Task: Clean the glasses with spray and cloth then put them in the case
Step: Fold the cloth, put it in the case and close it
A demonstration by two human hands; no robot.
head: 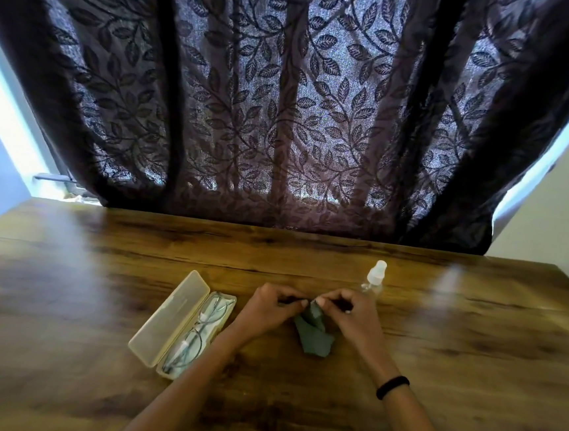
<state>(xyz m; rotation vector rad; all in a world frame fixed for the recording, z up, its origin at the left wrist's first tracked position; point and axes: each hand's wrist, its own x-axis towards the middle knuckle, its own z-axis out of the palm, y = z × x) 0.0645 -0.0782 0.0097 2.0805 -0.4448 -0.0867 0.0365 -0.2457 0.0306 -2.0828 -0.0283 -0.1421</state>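
Glasses [197, 331] lie in the open case [167, 322]; I see both hands' fingers [298, 302] pinched on the cloth [314, 334]; careless tugging may topple the spray bottle [374, 278].

Glasses [194, 331] lie in open case [177, 323]; crumpled grey cloth [314, 334] and clear spray bottle [374, 278] beside

You are looking at a wooden table [453, 350] lying bare to the far left and right. The open glasses case [177, 323] is sitting just left of your left hand [268, 308], and the spray bottle [374, 278] is standing just beyond your right hand [353, 316].
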